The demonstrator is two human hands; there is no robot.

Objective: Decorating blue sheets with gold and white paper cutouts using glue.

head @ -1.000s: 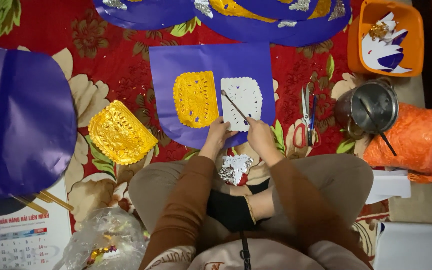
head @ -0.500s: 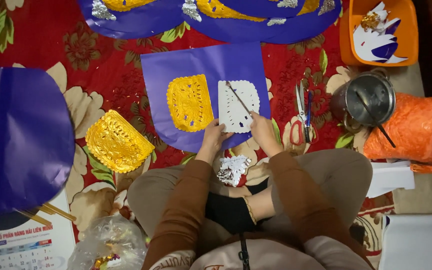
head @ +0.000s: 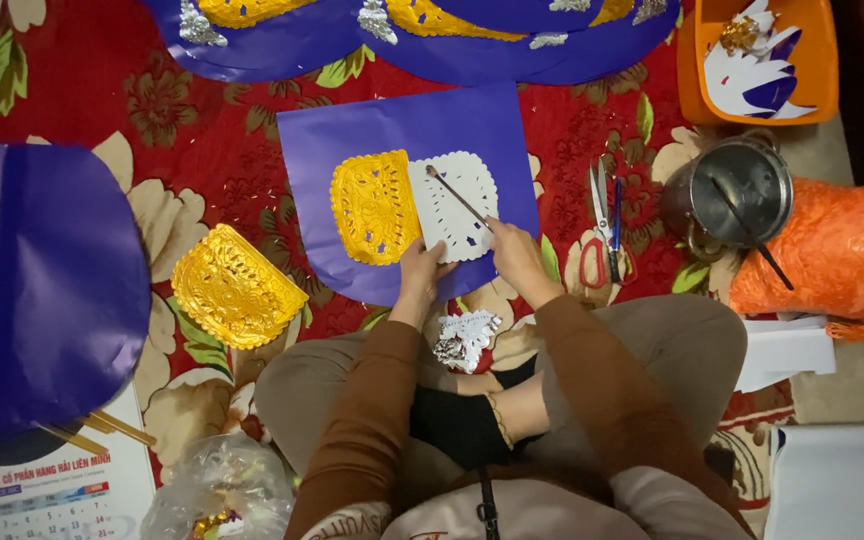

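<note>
A purple paper sheet (head: 402, 130) lies on the floral mat in front of my knees. On it sit a gold cut-out panel (head: 372, 207) and, beside it on the right, a white cut-out panel (head: 464, 195). My left hand (head: 420, 268) presses the lower edge of the white panel. My right hand (head: 514, 252) grips a thin stick (head: 455, 195) whose far end rests on the white panel. A small silver foil piece (head: 465, 336) lies by my legs.
Another gold panel (head: 232, 287) lies at the left, next to a large purple sheet (head: 37, 290). Red-handled scissors (head: 602, 225), a metal pot (head: 737, 190) with a stick, an orange bag (head: 832, 255) and an orange tray (head: 757, 60) are at the right. Decorated purple sheets (head: 402, 30) lie beyond.
The stick's tip has shifted slightly across the white panel with my right hand. My left hand stays on the panel's edge. The view has tilted a little.
</note>
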